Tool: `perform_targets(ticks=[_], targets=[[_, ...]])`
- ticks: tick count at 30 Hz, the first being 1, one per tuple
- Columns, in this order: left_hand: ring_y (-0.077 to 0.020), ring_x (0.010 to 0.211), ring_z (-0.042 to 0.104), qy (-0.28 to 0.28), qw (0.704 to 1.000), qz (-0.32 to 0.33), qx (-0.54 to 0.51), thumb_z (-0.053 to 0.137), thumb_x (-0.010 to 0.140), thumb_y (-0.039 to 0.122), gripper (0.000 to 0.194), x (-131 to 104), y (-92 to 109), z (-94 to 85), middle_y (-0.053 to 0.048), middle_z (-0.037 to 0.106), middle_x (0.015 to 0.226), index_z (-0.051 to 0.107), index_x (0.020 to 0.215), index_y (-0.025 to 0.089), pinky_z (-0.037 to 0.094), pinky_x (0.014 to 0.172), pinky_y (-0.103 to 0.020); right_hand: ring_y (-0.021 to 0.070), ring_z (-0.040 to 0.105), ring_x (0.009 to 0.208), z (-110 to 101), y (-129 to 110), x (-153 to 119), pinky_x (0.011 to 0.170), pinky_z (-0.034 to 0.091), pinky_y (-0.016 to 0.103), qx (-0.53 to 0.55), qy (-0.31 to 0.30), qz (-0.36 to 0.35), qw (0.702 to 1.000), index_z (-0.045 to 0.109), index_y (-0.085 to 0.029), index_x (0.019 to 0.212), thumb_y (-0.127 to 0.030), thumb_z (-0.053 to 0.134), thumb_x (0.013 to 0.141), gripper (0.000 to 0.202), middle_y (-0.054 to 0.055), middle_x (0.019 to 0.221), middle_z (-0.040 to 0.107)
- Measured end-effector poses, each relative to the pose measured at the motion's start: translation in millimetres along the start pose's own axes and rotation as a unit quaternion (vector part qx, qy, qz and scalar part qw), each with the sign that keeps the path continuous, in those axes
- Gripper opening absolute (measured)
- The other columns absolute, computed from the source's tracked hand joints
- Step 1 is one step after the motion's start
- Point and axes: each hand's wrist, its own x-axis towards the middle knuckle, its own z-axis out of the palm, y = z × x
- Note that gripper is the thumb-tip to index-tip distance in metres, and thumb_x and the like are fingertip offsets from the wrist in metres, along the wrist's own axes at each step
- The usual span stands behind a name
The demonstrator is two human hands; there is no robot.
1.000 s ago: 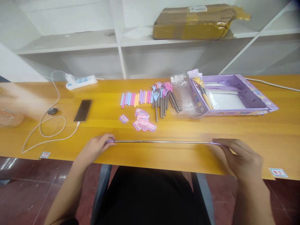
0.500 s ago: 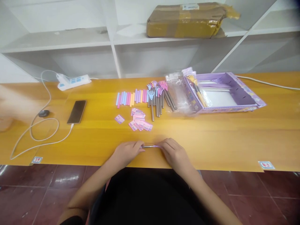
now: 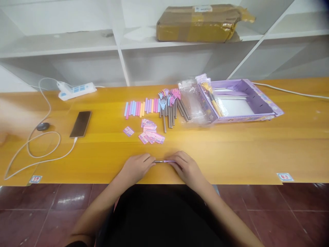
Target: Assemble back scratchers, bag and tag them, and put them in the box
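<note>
Near the front edge of the table, both hands grip one slim back scratcher [image 3: 159, 161] lying level between them. My left hand [image 3: 138, 168] is closed around its metal rod. My right hand [image 3: 185, 168] pinches the purple part at the other end; my fingers hide the tip. Beyond my hands lies a pile of pink printed cards [image 3: 151, 132], with a single card [image 3: 129, 131] to its left. Farther back are a row of pastel tubes [image 3: 138, 109] and a heap of hand-shaped back scratchers [image 3: 170, 111] with metal rods.
Clear plastic bags [image 3: 191, 99] lean against an open purple box [image 3: 257, 118] at the back right. A yellow back scratcher [image 3: 212, 99] rests on the box's left side. On the left are a phone [image 3: 80, 124] on a cable and a power strip [image 3: 78, 91]. A taped carton [image 3: 195, 25] sits on the shelf.
The view has shifted slightly, so the table things appear a little farther left. Between my hands, less of the metal rod and more of the purple part shows. Both hands keep their grip.
</note>
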Motion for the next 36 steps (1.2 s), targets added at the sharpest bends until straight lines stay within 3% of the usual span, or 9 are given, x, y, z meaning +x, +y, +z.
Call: perform_targets(ticks=[7,11,16,19,21,23,27,30,36], targets=[[-0.0236,0.086,0.060,0.021,0.998,0.027,0.050,0.049,0.114,0.031,0.024,1,0,-7.9,-0.007,0.072,0.094,0.070,0.110,0.019,0.046,0.074,-0.038,0.0229,0.070,0.088,-6,-4,1,0.077,0.057,0.039,-0.035,0.008,-0.015,0.999,0.074,-0.027,0.119,-0.018,0.062,0.108,0.018,0.006,0.098,0.077],[-0.0247,0.095,0.064,0.034,0.998,0.002,0.061,0.050,0.113,0.027,0.022,-11,-18,-15.1,-0.008,0.076,0.100,0.071,0.112,0.020,0.050,0.079,-0.038,0.0219,0.069,0.086,-28,5,-1,0.076,0.053,0.039,-0.084,0.038,-0.022,0.995,0.077,-0.028,0.119,-0.016,0.062,0.107,0.022,0.004,0.096,0.078],[-0.0276,0.103,0.070,0.067,0.991,-0.074,0.092,0.046,0.113,0.023,0.029,-60,-80,-50.5,-0.009,0.080,0.108,0.075,0.117,0.022,0.054,0.088,-0.042,0.0236,0.075,0.095,-101,51,-39,0.089,0.055,0.042,-0.165,0.096,0.013,0.982,0.080,-0.033,0.120,-0.020,0.069,0.103,0.024,0.004,0.106,0.082],[-0.0285,0.107,0.072,0.101,0.986,-0.108,0.082,0.046,0.112,0.025,0.031,-94,-117,-70.2,-0.009,0.081,0.112,0.077,0.117,0.024,0.055,0.094,-0.044,0.0245,0.076,0.090,-151,82,-75,0.090,0.057,0.042,-0.237,0.185,0.036,0.953,0.082,-0.033,0.105,-0.027,0.072,0.102,0.012,0.003,0.098,0.083],[-0.0288,0.108,0.073,0.097,0.988,-0.106,0.059,0.052,0.111,0.032,0.027,-108,-130,-72.3,-0.007,0.082,0.108,0.078,0.113,0.025,0.056,0.098,-0.044,0.0263,0.075,0.089,-170,96,-94,0.090,0.057,0.043,-0.282,0.217,0.071,0.932,0.083,-0.032,0.099,-0.030,0.072,0.101,0.011,0.003,0.090,0.082],[-0.0283,0.105,0.073,0.079,0.989,-0.118,0.043,0.052,0.111,0.035,0.028,-111,-134,-65.7,-0.008,0.082,0.108,0.079,0.112,0.025,0.056,0.097,-0.044,0.0263,0.075,0.088,-171,106,-104,0.088,0.057,0.042,-0.286,0.219,0.097,0.928,0.082,-0.030,0.097,-0.032,0.072,0.102,0.012,0.004,0.089,0.081],[-0.0278,0.100,0.072,0.090,0.986,-0.142,0.016,0.050,0.112,0.042,0.033,-99,-128,-46.7,-0.009,0.081,0.107,0.078,0.110,0.024,0.056,0.093,-0.043,0.0251,0.075,0.092,-146,119,-103,0.088,0.058,0.041,-0.222,0.169,0.136,0.950,0.078,-0.026,0.098,-0.042,0.063,0.106,0.024,0.005,0.097,0.080],[-0.0277,0.100,0.069,0.106,0.981,-0.160,-0.002,0.053,0.111,0.046,0.033,-94,-126,-41.2,-0.009,0.080,0.106,0.077,0.109,0.024,0.056,0.094,-0.043,0.0251,0.076,0.097,-133,125,-102,0.092,0.059,0.042,-0.200,0.164,0.174,0.950,0.077,-0.026,0.101,-0.045,0.061,0.107,0.025,0.005,0.104,0.080],[-0.0287,0.103,0.066,0.103,0.978,-0.180,-0.002,0.053,0.111,0.041,0.030,-99,-129,-39.3,-0.009,0.075,0.107,0.077,0.114,0.025,0.054,0.096,-0.044,0.0261,0.075,0.104,-135,131,-106,0.094,0.058,0.042,-0.192,0.167,0.214,0.943,0.077,-0.027,0.108,-0.048,0.061,0.106,0.026,0.004,0.111,0.080]])
